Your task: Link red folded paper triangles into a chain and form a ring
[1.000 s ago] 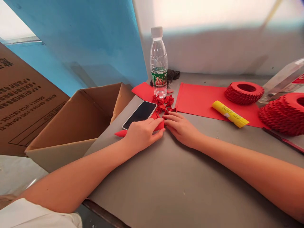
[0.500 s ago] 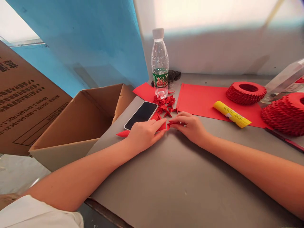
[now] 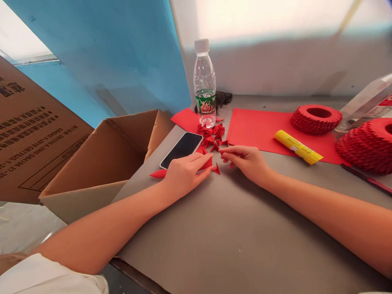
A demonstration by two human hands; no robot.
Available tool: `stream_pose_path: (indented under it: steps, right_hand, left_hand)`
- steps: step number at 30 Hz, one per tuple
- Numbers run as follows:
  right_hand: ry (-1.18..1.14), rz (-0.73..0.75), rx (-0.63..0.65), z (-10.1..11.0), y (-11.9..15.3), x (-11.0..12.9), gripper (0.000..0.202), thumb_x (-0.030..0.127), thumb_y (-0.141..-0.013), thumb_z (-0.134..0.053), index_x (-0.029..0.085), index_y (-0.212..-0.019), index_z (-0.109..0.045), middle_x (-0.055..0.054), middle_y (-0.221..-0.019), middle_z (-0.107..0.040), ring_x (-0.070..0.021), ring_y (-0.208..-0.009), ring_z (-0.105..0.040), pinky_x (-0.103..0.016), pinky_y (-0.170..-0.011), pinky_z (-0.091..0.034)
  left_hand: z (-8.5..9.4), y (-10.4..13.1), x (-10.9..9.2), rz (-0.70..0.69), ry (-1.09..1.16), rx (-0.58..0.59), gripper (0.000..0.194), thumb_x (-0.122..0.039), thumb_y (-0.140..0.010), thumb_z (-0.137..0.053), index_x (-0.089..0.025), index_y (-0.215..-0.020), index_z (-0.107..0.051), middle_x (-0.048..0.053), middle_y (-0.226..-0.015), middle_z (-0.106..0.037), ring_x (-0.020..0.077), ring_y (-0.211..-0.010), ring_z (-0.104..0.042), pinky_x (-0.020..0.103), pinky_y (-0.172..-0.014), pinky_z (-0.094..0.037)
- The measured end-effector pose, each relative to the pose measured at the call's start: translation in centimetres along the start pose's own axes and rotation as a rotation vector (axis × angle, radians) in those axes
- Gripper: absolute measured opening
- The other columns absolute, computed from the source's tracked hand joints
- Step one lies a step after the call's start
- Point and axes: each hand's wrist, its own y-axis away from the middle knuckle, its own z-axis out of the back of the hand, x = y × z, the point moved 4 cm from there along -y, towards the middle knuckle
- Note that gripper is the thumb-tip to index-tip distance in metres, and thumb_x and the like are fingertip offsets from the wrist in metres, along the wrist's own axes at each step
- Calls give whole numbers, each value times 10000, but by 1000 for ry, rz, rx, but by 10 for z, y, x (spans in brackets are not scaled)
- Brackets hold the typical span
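My left hand [image 3: 186, 173] lies low over the table, closed round a red row of folded paper [image 3: 208, 163] between thumb and fingers. Its ridged, pointed tail sticks out at the far side of the hand, and the middle is hidden under the palm. At the near end of the row a small pointed red fold [image 3: 217, 169] juts out past the thumb. My right hand [image 3: 248, 161] hovers just to the right, thumb and forefinger pinched beside a pile of red folded paper pieces [image 3: 211, 134]. What the pinch holds, if anything, is too small to tell.
Behind the pile stands a plastic bottle [image 3: 204, 85]; a phone [image 3: 183, 149] lies left of it. Red paper sheets [image 3: 254, 126], a yellow glue stick [image 3: 298, 147] and red paper rings [image 3: 317, 119] are on the right. An open cardboard box [image 3: 101, 151] adjoins the table's left edge.
My right hand has drawn slightly up and away from the end of the row, leaving the pointed fold showing there. My left hand keeps its grip in nearly the same place.
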Motion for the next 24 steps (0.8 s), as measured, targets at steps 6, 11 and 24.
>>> stream_pose_path:
  steps: [6, 11, 24]
  right_hand:
    - [-112, 15, 166, -8, 4, 3, 238, 347, -726, -606, 170, -884, -620, -31, -781, -649, -146, -716, -611, -277, -622, -508]
    - [-126, 14, 224, -10, 5, 3, 218, 335, -746, -589, 152, -861, -615, -36, -772, -645, -139, -702, -607, -270, -616, -500]
    - [-140, -35, 264, -12, 5, 1, 186, 289, -751, -576, 135, -844, -621, -34, -742, -638, -101, -625, -558, -264, -627, -482]
  left_hand:
    - [0, 1, 1, 8, 82, 18, 282, -305, -847, -471, -191, -1082, -578, 25, -935, -648, 104, -774, -611, 187, -669, -462]
    - [-1, 2, 1, 3, 95, 3, 258, -293, -835, -496, -183, -1047, -593, 28, -926, -655, 94, -715, -602, 182, -629, -455]
    - [-1, 1, -2, -61, 118, -28, 263, -271, -827, -515, -171, -1063, -577, 33, -915, -665, 109, -768, -618, 188, -659, -472]
